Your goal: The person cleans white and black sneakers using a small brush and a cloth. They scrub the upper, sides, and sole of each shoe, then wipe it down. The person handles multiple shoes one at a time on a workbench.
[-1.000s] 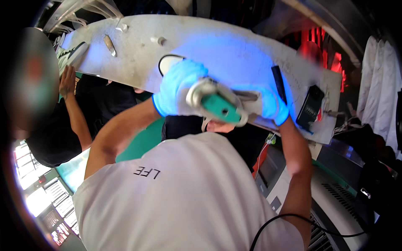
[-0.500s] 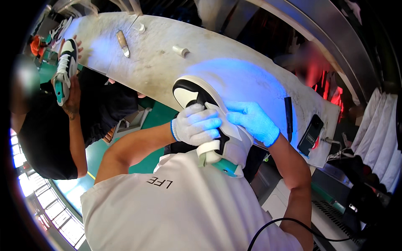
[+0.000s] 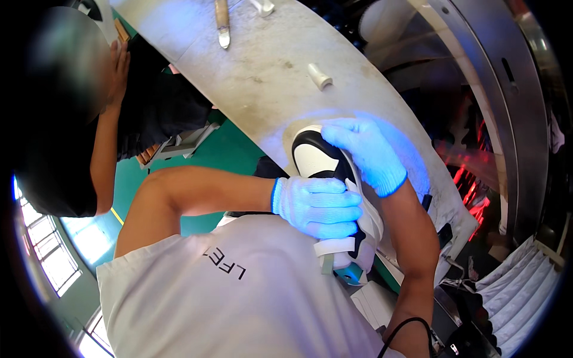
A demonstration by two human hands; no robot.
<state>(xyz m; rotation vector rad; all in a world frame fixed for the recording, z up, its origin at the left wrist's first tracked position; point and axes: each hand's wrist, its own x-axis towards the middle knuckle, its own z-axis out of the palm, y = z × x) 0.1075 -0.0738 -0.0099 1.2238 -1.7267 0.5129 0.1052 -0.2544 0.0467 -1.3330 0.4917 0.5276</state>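
A white and black sneaker [image 3: 315, 160] with a teal heel is held over the table's near edge, toe pointing away from me. My left hand [image 3: 317, 206], in a white knit glove, is closed around its middle, with the fingers across the tongue area. The gloved right hand [image 3: 371, 156] grips the toe's right edge, fingertips pressed on the rim where upper meets sole. Blue light colours both gloves. A pale strap loop [image 3: 334, 246] shows at the shoe's opening, below my left hand. What lies under the shoe is hidden.
The worn pale table [image 3: 250, 77] curves past the shoe. On it lie a wooden-handled knife [image 3: 222, 24] and two small white pieces [image 3: 320, 77]. At left sits a co-worker, one arm [image 3: 106, 155] raised. A metal frame [image 3: 507, 77] and pleated white cloth [image 3: 525, 292] stand right.
My right hand has slid forward from the shoe's side to its toe. My left hand still grips the middle. The view has turned and shifted, and the co-worker's shoe is mostly out of sight.
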